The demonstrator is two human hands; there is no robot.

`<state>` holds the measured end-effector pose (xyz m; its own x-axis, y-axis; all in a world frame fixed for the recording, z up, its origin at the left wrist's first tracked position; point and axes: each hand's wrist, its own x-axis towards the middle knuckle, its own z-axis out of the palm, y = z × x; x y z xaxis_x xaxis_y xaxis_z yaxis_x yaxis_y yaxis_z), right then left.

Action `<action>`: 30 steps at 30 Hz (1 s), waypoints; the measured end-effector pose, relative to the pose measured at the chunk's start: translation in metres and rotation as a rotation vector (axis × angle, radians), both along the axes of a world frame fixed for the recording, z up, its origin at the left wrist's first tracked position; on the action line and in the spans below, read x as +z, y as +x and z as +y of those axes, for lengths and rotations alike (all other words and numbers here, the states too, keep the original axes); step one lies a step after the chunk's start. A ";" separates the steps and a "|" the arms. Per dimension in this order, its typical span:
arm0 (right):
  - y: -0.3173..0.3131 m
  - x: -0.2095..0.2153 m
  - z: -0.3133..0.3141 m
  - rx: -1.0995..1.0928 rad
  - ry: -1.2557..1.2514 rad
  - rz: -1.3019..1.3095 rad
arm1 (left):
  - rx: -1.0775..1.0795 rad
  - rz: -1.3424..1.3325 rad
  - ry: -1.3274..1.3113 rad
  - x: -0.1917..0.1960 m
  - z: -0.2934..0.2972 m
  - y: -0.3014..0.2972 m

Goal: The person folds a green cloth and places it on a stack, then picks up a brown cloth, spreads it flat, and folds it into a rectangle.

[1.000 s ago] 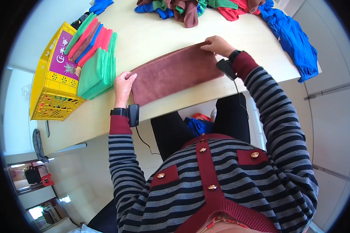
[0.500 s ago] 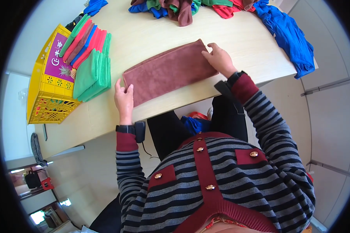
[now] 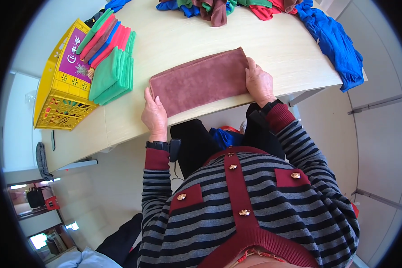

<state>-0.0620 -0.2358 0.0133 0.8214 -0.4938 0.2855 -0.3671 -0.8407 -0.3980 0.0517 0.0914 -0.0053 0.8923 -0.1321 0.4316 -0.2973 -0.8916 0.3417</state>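
Observation:
A folded brown towel [image 3: 201, 82] lies slantwise on the table near its front edge, its layers showing along the far long side. At its left short end is my left hand [image 3: 155, 114], closed on the edge, the thumb by the towel and the fingers along the outer side. My right hand [image 3: 259, 84] is closed at the opposite short end, with its back turned up and part of its fingers hidden.
A yellow plastic crate [image 3: 60, 96] stands at the left, beside a row of folded green, red, brown and blue towels [image 3: 114, 73]. Crumpled cloths [image 3: 214, 11] lie along the far edge. A blue cloth [image 3: 332, 47] hangs over the table's right edge.
My right hand has moved down along the towel's right end, and its fingers have drawn together against the edge. My left hand's fingers have straightened along the left end.

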 end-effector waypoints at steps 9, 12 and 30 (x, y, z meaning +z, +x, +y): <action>-0.010 0.006 -0.005 -0.002 -0.074 -0.002 | 0.044 0.015 0.064 0.012 -0.001 -0.009; -0.010 0.019 -0.006 0.018 -0.120 0.001 | 0.034 -0.114 0.067 0.025 -0.005 -0.013; 0.048 -0.009 0.039 0.333 -0.236 0.024 | -0.374 0.091 0.346 -0.001 -0.048 0.016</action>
<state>-0.0142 -0.1972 0.0039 0.9330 -0.1230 0.3383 -0.0662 -0.9824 -0.1745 0.0674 0.0436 -0.0064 0.7884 -0.5709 0.2293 -0.6004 -0.7952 0.0845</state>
